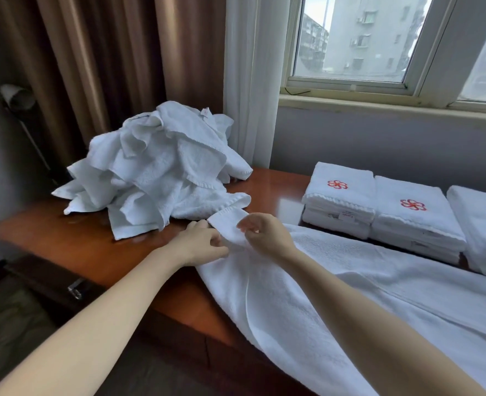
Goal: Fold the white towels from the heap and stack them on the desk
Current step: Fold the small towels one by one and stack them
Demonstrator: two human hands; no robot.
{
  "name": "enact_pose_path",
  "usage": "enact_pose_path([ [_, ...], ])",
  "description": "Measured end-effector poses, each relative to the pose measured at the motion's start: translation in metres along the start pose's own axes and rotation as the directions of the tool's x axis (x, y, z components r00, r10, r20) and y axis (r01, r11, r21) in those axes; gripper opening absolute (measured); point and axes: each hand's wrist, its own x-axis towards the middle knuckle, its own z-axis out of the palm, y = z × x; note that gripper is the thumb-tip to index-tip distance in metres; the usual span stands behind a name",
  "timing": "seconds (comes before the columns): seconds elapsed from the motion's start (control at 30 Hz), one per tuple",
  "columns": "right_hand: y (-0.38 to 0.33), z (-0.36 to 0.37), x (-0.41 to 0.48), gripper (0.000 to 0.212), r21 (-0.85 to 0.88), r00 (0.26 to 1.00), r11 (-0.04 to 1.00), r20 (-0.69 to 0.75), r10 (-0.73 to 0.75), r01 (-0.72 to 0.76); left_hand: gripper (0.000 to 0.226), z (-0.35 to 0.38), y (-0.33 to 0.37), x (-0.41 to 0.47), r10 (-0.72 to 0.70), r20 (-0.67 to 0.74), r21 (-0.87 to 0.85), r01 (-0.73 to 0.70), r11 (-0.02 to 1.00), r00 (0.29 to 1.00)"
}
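1. The reddish-brown wooden desk (93,244) stands under a window and carries all the towels.
2. A large white towel (379,295) lies spread across the desk's near right part, plain terry, its near edge hanging over the front.
3. The heap (156,172) of crumpled white towels sits at the desk's far left, beside the brown curtain.
4. Three stacks of folded towels (416,224) stand side by side at the far right.
5. The left hand (199,241) and right hand (264,232) meet at the spread towel's far left corner, the fingers of each curled and pinching the cloth.
6. A red pinwheel emblem (337,184) marks the tops of two stacks.
7. A small tag (205,112) tops the heap, and a label (345,216) shows on one stack's side; the writing on both is too small to read.
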Motion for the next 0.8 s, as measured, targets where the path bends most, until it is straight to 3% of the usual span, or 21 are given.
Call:
enact_pose_path([
  [0.13,0.006,-0.012,-0.021,0.028,-0.100,1.000,0.995,-0.015,0.013,-0.014,0.006,-0.003,0.000,-0.017,0.094,0.005,-0.004,-0.094,0.996,0.996],
  [0.3,0.006,-0.018,-0.041,0.029,-0.166,0.999,0.986,-0.010,-0.036,0.033,0.023,-0.011,-0.002,-0.037,0.004,-0.176,-0.282,-0.054,0.958,0.984],
  [0.37,0.005,-0.018,-0.045,0.030,-0.186,0.999,0.981,0.008,-0.054,0.054,0.020,-0.014,-0.011,-0.042,-0.027,-0.172,-0.237,-0.015,0.971,0.985],
  [0.5,0.005,-0.019,-0.050,0.029,-0.188,0.998,0.980,0.040,-0.055,0.062,0.034,-0.028,-0.021,-0.046,-0.124,-0.058,0.038,0.126,0.991,0.991],
  [0.6,0.008,-0.023,-0.054,0.030,-0.217,0.998,0.974,0.035,-0.054,0.060,0.033,-0.036,-0.005,-0.045,-0.177,-0.147,0.049,0.185,0.981,0.973],
  [0.7,0.013,-0.032,-0.057,0.034,-0.291,0.998,0.955,0.016,-0.055,0.057,0.016,-0.029,0.018,-0.037,-0.005,-0.263,0.053,0.020,0.998,0.965],
  [0.8,0.022,-0.045,-0.059,0.038,-0.372,1.000,0.928,0.007,-0.010,0.012,0.048,-0.010,0.039,-0.021,0.188,-0.135,0.219,-0.156,0.963,0.973],
])
